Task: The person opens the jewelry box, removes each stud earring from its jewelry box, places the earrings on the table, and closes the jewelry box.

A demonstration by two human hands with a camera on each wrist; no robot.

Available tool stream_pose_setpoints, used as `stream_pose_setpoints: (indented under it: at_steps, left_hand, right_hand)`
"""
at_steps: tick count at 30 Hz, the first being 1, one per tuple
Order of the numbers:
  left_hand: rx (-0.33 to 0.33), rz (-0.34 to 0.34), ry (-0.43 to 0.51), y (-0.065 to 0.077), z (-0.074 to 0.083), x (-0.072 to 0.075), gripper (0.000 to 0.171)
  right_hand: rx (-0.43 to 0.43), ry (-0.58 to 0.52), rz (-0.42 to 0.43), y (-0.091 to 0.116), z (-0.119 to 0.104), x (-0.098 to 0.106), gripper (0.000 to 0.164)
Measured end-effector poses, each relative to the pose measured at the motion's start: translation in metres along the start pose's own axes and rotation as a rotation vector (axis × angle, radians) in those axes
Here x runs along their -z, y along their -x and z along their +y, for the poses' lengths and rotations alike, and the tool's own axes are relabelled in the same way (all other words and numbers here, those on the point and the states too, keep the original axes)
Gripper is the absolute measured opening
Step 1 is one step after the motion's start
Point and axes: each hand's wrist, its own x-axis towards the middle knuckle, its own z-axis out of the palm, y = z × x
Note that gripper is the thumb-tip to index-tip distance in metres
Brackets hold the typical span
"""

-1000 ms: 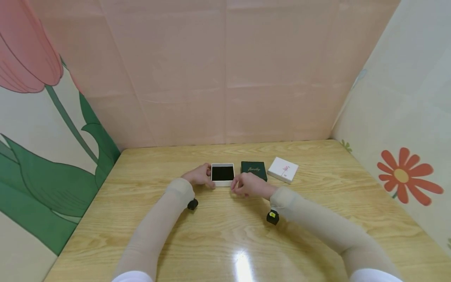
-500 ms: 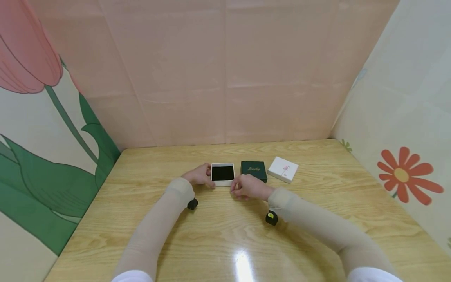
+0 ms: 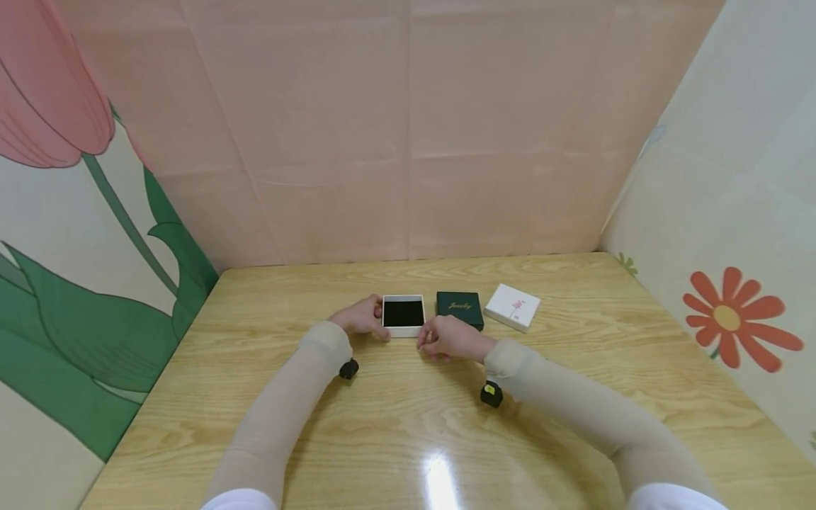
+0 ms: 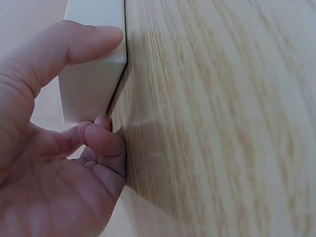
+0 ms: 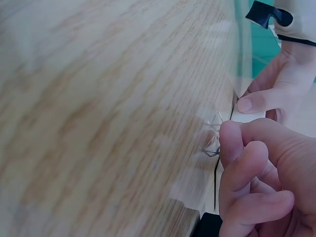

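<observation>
A lidless white box (image 3: 404, 331) with a black lining (image 3: 403, 314) sits on the table. My left hand (image 3: 361, 316) holds its left side; in the left wrist view the thumb (image 4: 96, 42) lies on one wall of the box (image 4: 91, 86) and the fingers curl by its corner. Beside the right front corner of the box, my right hand (image 3: 451, 336) pinches something small between thumb and forefinger. The right wrist view shows a thin, silvery wire-like piece (image 5: 211, 152) at those fingertips; its exact kind is unclear.
Just behind my right hand lies a dark green box (image 3: 460, 306) with gold lettering. To its right is a white box (image 3: 513, 307) with a pink print, set at an angle. Past the far edge of the wooden table (image 3: 382, 425) rises a pink backdrop (image 3: 408, 142).
My right hand has shifted very slightly left and down since the first frame. The left hand and the boxes stay in place.
</observation>
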Motion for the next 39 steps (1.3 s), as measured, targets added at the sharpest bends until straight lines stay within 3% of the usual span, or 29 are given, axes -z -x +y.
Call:
stream_pose_setpoints:
  at_steps: [23, 39]
  left_hand:
    - [-0.030, -0.003, -0.014, -0.001, -0.002, 0.000, 0.074]
    - [-0.012, -0.002, -0.002, -0.002, -0.004, 0.003, 0.075]
  right_hand:
    - [-0.003, -0.085, -0.006, 0.003, -0.005, 0.010, 0.004]
    - [-0.025, -0.090, 0.001, 0.003, -0.007, 0.012, 0.004]
